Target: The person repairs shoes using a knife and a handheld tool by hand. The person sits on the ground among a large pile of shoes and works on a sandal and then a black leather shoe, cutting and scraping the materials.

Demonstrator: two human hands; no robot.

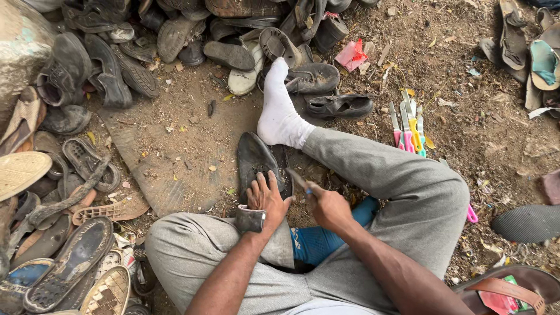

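Ground [192, 140]: packed dirt, littered with scraps. Only open patch lies centre-left, between the shoe heap and the person's knees.

Shoe heap [134, 52]: worn shoes and soles banked along the top edge and down the whole left edge, closing that side. A long flat rubber sheet [153, 166] lies on the open patch, its near end just beside the left knee.

Legs [402, 192]: grey trousers, person seated. Right leg stretches up-frame, white sock [280, 114] ending at the heap's edge. Left knee bent, at lower left. The legs take up most of the lower centre.

Right side: loose sandals [528, 55] at the top right corner, a dark sole [528, 223] at the right edge, a brown sandal [507, 286] at the bottom right. Dirt between them is fairly free.

Black shoe [256, 160]: lies on the ground just beside the sock's ankle, in front of the person, sole side appearing upward, its near end raised to the lap.

Left hand [265, 201]: fingers spread, pressing down on the shoe's near end; a dark cuff piece sits at the wrist.

Right hand [329, 207]: closed on a thin tool [298, 179], tip angled toward the shoe's right edge; contact cannot be told.

Knives [408, 125]: small cluster with pink, yellow and green handles, on the dirt right of the shin, well apart from both hands.
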